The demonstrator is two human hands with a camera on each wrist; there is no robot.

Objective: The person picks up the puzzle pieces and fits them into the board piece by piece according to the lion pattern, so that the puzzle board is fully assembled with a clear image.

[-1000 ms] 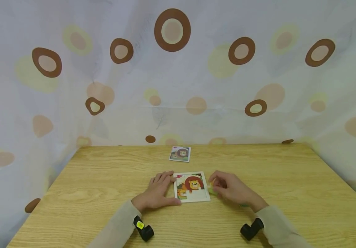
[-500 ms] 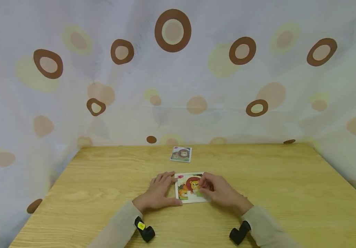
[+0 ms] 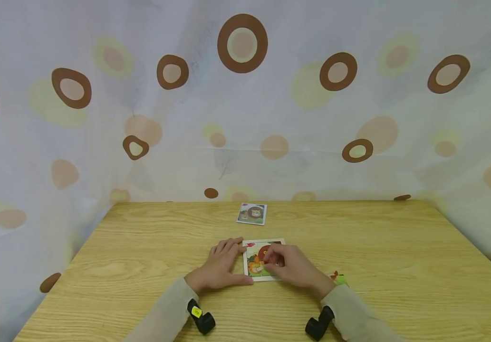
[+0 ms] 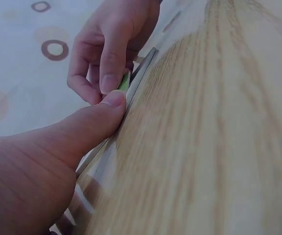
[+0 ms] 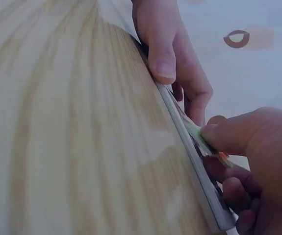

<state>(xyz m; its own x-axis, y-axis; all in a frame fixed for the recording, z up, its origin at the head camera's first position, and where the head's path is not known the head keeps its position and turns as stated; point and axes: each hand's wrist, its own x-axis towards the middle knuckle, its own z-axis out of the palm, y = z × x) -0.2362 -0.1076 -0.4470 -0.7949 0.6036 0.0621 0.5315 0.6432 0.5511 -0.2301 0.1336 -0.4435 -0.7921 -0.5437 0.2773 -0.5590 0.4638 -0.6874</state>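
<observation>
A lion jigsaw puzzle board [image 3: 266, 279] with a white border lies on the table in front of me. Spread along its left side, my left hand [image 3: 219, 270] rests with the fingers at the back left and the thumb [image 4: 109, 105] on the front edge. Above the lower part of the picture, my right hand [image 3: 295, 267] pinches a puzzle piece [image 5: 197, 135] between thumb and fingers. The piece has a green part and sits low against the board. My right fingers cover much of the lion and the board's right side in the head view.
Behind the board lies a small card [image 3: 251, 213] with the same lion picture. Another colourful puzzle piece [image 3: 338, 278] lies by my right wrist, partly hidden. A spotted cloth [image 3: 245, 118] hangs around the wooden table [image 3: 151, 247].
My right hand has moved left from beside the board to over it, carrying the puzzle piece. A loose piece by the right wrist has come into sight. The left hand stays in place.
</observation>
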